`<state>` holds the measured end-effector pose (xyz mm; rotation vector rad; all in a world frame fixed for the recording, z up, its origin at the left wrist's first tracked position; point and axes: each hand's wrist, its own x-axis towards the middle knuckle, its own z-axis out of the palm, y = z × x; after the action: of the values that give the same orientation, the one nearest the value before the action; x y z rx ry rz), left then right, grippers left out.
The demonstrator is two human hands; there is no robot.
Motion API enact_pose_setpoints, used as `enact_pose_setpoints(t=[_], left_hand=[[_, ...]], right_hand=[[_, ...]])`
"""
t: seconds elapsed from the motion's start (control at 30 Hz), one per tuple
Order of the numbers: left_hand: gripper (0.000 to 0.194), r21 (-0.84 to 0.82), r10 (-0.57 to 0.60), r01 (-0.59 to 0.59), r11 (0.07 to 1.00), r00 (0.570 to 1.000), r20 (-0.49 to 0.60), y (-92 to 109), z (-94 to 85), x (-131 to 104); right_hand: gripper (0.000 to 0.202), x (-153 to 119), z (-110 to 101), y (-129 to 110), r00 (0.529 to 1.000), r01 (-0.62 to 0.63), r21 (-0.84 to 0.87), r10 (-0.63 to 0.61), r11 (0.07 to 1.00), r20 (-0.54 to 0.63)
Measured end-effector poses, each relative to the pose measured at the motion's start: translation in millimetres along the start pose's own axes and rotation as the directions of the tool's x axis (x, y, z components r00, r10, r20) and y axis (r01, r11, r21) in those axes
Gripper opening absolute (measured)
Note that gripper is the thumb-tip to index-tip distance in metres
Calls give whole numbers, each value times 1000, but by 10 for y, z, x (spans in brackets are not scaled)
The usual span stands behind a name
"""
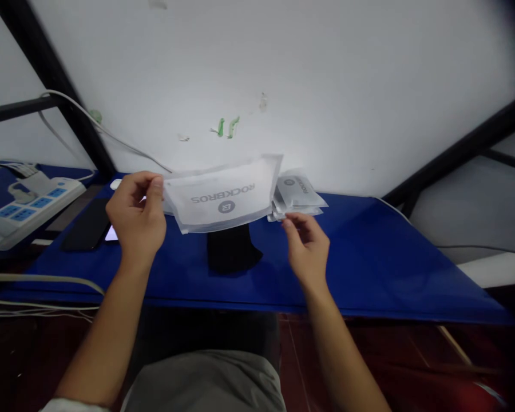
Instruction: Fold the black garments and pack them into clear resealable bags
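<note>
My left hand pinches the left end of a frosted plastic zip bag, between thumb and fingers. The bag hangs tilted above the table, its printed ROCKBROS lettering and round logo upside down to me. Just off its lower right corner is my right hand, thumb and forefinger tips pressed together; whatever they may grip is too small to make out. Behind those fingertips lies a stack of similar printed bags. A folded black cloth-like piece rests on the table below the raised bag, its upper part hidden.
The blue table stands against a white wall. At left are a dark phone, a lit screen partly behind my left hand, and a white power strip with cables. Black metal frame bars slant at both sides.
</note>
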<state>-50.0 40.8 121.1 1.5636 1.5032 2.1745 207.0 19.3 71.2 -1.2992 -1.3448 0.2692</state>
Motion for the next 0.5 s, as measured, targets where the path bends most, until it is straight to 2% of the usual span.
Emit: enact_pose_setpoints(t=[0.13, 0.23, 0.27, 0.33, 0.43, 0.5], left_hand=[[10, -1, -149, 150, 989, 979, -141, -270, -54, 11], [12, 46, -266, 281, 959, 942, -206, -468, -211, -39], [13, 81, -271, 294, 952, 937, -221, -522, -276, -74], [20, 268, -174, 245, 932, 949, -262, -593, -389, -169], [44, 529, -21, 64, 846, 996, -87, -610, -436, -340], [39, 587, -8, -77, 806, 990, 142, -587, -373, -437]], right_hand=[[15, -171, 136, 78, 989, -8, -3, 8, 1000, 145], [15, -250, 216, 115, 976, 17, -27, -10, 999, 217], [15, -267, 235, 127, 972, 22, -33, -13, 999, 234], [15, -289, 262, 149, 966, 26, -38, -15, 999, 260], [16, -302, 281, 169, 958, 36, -47, -21, 998, 286], [16, -303, 284, 171, 952, 47, -60, -26, 997, 305]])
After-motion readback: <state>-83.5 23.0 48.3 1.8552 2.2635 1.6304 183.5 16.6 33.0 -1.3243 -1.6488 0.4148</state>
